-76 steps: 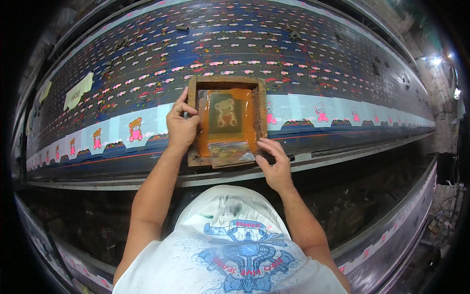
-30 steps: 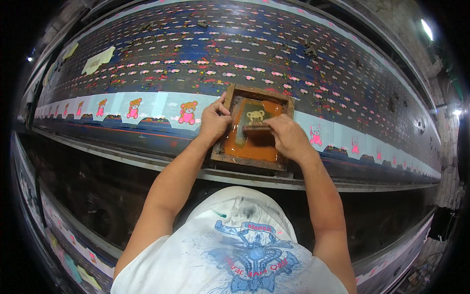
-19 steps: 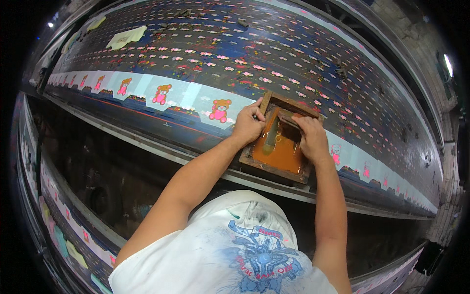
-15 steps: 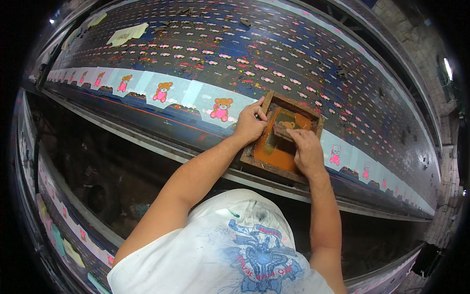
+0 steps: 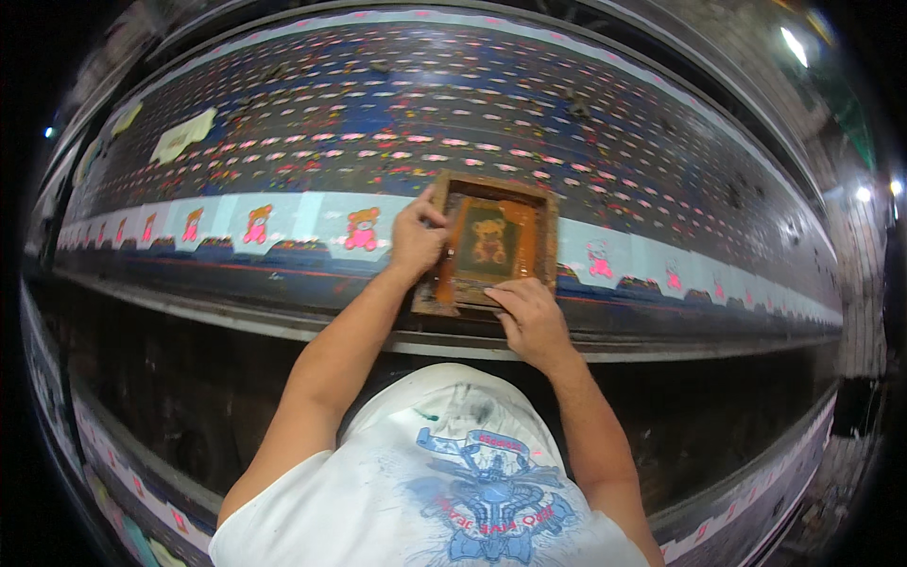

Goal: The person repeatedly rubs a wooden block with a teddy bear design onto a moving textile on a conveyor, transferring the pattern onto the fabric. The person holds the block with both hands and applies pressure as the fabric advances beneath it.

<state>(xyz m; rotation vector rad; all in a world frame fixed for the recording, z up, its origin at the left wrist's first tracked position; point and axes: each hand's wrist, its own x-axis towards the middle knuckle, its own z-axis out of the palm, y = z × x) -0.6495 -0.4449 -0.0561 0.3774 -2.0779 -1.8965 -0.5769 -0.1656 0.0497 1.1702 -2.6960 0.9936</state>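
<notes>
A wooden screen-printing frame [image 5: 552,231] lies on the long table over the row of pale fabric pieces. Its mesh carries orange ink and a dark patch with a teddy bear stencil [image 5: 489,240]. My left hand [image 5: 419,238] is closed round the frame's left side, thumb toward the inside. At the frame's near end, my right hand [image 5: 531,319] grips a squeegee [image 5: 472,292], which rests across the mesh below the bear. Left of the frame, a fabric piece bears a brown and pink bear print [image 5: 361,230]; to the right, a bear print [image 5: 599,259] shows pink parts only.
The dark table [image 5: 312,104] is speckled with rows of pink and white marks. Pale yellow cloth [image 5: 184,135] lies at the far left. A light rail [image 5: 283,327] runs along the near edge. Behind me stands another table with printed pieces [image 5: 732,501].
My right hand has drawn the squeegee toward me to the frame's near end, uncovering the bear stencil. My left hand keeps its hold on the frame. The whole view has turned slightly.
</notes>
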